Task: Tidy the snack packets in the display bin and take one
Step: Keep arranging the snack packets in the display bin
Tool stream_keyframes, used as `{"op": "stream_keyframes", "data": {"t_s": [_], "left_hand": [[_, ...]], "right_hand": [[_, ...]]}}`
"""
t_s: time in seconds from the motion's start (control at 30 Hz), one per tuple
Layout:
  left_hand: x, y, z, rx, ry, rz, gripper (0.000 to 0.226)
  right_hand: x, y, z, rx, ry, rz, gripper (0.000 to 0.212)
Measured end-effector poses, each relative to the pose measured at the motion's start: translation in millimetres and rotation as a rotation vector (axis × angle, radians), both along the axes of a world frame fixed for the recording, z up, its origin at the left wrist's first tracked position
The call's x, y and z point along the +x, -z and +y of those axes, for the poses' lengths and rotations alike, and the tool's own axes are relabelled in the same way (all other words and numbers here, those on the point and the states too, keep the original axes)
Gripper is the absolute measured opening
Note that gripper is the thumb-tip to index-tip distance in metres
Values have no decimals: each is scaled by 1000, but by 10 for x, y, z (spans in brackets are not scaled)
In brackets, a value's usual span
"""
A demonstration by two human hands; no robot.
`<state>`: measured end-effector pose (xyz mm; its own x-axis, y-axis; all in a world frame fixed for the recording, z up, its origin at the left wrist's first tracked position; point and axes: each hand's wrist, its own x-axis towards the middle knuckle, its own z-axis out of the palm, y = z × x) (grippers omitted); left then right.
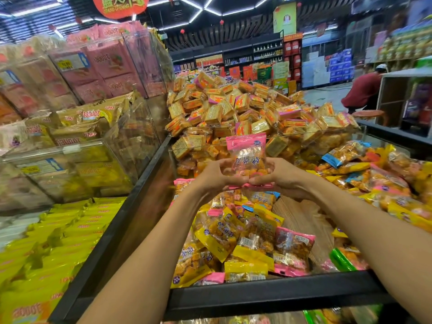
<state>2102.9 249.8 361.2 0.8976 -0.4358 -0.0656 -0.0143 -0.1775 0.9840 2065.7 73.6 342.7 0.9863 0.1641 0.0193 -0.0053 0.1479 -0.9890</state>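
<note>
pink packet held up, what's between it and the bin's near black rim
In the head view, below the pink packet, loose yellow, pink and blue snack packets fill the stretch down to the black rim.

— How many hands do we see?
— Two: left hand [216, 175], right hand [278, 176], w/ one pink packet [246, 153] held up between them.
— Packets in the bin [268, 293]?
— Too many for us to count; yellow, pink, blue, green mixed.
— Other ppl?
— One person in red [362, 90], far right.
</note>
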Motion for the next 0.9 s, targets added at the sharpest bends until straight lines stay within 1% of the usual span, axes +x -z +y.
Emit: {"op": "stream_keyframes", "data": {"t_s": [0.07, 0.17, 0.23, 0.3, 0.37, 0.4, 0.47, 0.53, 0.6, 0.63, 0.7, 0.77, 0.83, 0.9], "left_hand": [[-11, -3, 9, 21, -18, -58, 80], [5, 30, 21, 38, -24, -103, 79], [-3, 35, 16, 59, -32, -142, 77], [-8, 45, 2, 66, -39, -178, 74], [-18, 62, -16, 55, -52, -209, 68], [-15, 73, -25, 34, -74, -226, 65], [8, 74, -37, 23, -176, -320, 54], [21, 65, -55, 20, -239, -423, 38], [-21, 51, -99, -27, -189, -410, 24], [-51, 52, -124, -49, -150, -379, 21], [-62, 64, -150, -77, -117, -323, 26], [-33, 65, -148, -102, -107, -258, 40], [-14, 52, -139, -124, -104, -194, 50], [-10, 43, -134, -129, -123, -160, 52]], "right_hand": [[14, 6, -8, -49, 5, -1, 42], [42, 12, -5, -83, 7, -9, 46], [61, 16, -4, -49, 13, -9, 50], [79, 17, 0, -2, 45, -5, 47], [99, 23, -2, 14, 122, -4, 43], [88, 11, 3, -12, 173, -13, 39], [62, -10, 11, -135, 300, -65, 34], [72, 9, 9, -240, 383, -149, 37], [72, 29, 49, -301, 427, -232, 42], [71, 40, 76, -325, 436, -267, 45], [49, 31, 131, -347, 425, -320, 49], [16, 5, 180, -317, 385, -342, 48], [0, -21, 226, -265, 343, -335, 42], [-12, -40, 264, -251, 310, -339, 35]]}}
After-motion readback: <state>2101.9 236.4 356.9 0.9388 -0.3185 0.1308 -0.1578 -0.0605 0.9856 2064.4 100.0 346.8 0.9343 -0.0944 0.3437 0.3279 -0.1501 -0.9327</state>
